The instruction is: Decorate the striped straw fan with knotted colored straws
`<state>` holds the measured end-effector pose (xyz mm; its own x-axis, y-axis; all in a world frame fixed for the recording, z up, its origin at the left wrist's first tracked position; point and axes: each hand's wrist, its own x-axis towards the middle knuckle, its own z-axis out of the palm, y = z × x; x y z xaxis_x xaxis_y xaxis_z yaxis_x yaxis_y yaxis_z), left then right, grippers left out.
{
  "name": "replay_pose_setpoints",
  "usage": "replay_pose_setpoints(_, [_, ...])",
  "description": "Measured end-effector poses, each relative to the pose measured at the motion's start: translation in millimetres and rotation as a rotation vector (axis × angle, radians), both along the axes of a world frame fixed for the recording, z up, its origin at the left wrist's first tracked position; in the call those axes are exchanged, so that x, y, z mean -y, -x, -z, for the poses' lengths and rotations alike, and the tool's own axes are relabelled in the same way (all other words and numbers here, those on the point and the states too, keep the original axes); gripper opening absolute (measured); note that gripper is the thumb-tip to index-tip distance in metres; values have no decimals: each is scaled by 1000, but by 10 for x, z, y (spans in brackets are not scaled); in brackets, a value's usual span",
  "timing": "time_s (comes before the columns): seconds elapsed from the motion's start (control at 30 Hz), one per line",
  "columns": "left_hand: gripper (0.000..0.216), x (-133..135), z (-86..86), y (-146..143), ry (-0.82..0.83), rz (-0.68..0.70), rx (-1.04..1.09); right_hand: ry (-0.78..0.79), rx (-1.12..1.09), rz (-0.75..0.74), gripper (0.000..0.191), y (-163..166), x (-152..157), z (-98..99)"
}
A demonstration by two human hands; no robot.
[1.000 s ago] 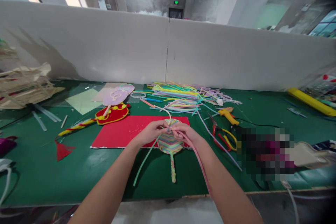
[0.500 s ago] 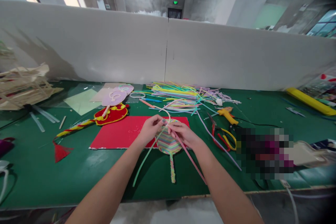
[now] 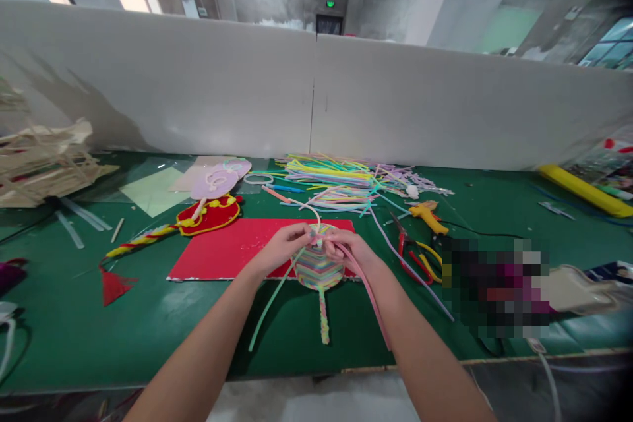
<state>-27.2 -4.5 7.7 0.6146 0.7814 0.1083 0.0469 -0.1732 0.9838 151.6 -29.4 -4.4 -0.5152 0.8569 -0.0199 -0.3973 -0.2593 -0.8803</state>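
A small round fan [image 3: 319,270] with pastel zigzag stripes lies in the middle, its braided handle [image 3: 324,323] pointing at me. Over its upper rim both hands meet with fingertips pinched close together. My left hand [image 3: 287,247] is closed at the green pipe cleaner [image 3: 270,308], whose tail hangs toward the front left. My right hand [image 3: 353,252] is closed round the pink pipe cleaner [image 3: 373,300], which trails down along the right forearm. A pale strand [image 3: 309,206] with a coral end curves up behind the fingers. The joint between the fingertips is mostly hidden.
Under the fan's left side lies a red board [image 3: 217,250]. Behind are heaped pipe cleaners [image 3: 331,178]. Red-handled pliers [image 3: 413,257] and a yellow glue gun [image 3: 428,216] lie right; a red tasselled fan [image 3: 210,215] lies left. A white partition [image 3: 158,86] closes the back.
My right hand's fingers have curled in more, and the pink pipe cleaner now bows outward. My left hand has flattened and dropped slightly. The fan stays in place.
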Motion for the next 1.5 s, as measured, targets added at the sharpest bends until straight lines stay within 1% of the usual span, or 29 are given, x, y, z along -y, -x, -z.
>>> replay_pose_setpoints(0.07, [21,19,-1,-7,0,88,-17,-1,-30,-18,28,2,12,-27])
replay_pose_setpoints(0.13, [21,33,11,-27,-11,142,-43,-1,-35,-24,30,6,21,-53])
replay_pose_setpoints(0.2, [22,35,22,-43,-46,121,-58,2,-21,-22,30,9,26,-67])
replay_pose_setpoints(0.3, [22,22,24,-52,-106,-20,-43,15,36,18,26,17,28,-58])
replay_pose_setpoints(0.4, [21,10,25,-71,-106,-175,-4,11,103,67,21,45,36,-33])
replay_pose_setpoints(0.57, [21,26,104,-181,-36,-418,113,-13,215,111,23,128,45,6])
replay_pose_setpoints(0.67, [24,39,156,-233,44,-464,151,-12,208,133,23,149,35,24])
replay_pose_setpoints(0.77, [25,38,164,-227,104,-410,179,-20,167,164,21,127,24,27])
replay_pose_setpoints(0.9, [27,6,142,-154,97,-252,117,6,58,179,20,64,12,14])
replay_pose_setpoints(1.07, [30,-7,93,-77,30,-86,38,18,-32,98,28,21,1,7])
replay_pose_setpoints(1.13, [27,5,67,-66,11,-12,23,24,-38,62,31,21,-2,8])
replay_pose_setpoints(1.2, [25,14,51,-63,-11,26,9,30,-27,30,32,24,-3,11])
replay_pose_setpoints(1.27, [24,10,55,-64,-20,24,7,27,-21,23,30,26,-2,13])
replay_pose_setpoints(1.37, [24,-12,82,-69,-4,-28,34,-6,7,37,28,28,6,12])
replay_pose_setpoints(1.5, [25,-11,96,-101,26,-187,90,-36,171,63,23,58,28,-4])
